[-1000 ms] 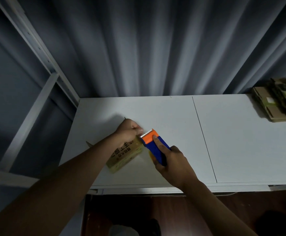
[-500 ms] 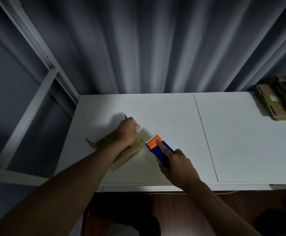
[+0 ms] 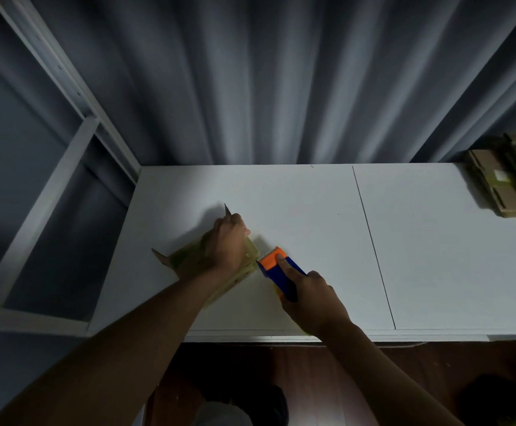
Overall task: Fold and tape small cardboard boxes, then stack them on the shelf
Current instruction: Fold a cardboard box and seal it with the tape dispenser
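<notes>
Left of the frame's center, a small cardboard box point(image 3: 189, 265) lay on the white tabletop point(image 3: 312, 210), with an open flap sticking out at its left end and another pointing up behind the knuckles. The left hand point(image 3: 227, 245) pressed down on top of the box, fingers curled over its far edge. Just right of it, the right hand point(image 3: 310, 298) was closed around a blue tape dispenser point(image 3: 281, 272), index finger laid on its orange head, whose toothed edge touched the box's right end. At the far right edge of the frame lay a stack of flat cardboard point(image 3: 502, 182). A white metal shelf frame point(image 3: 66, 87) stood in the upper left, before a grey curtain point(image 3: 266, 78).
</notes>
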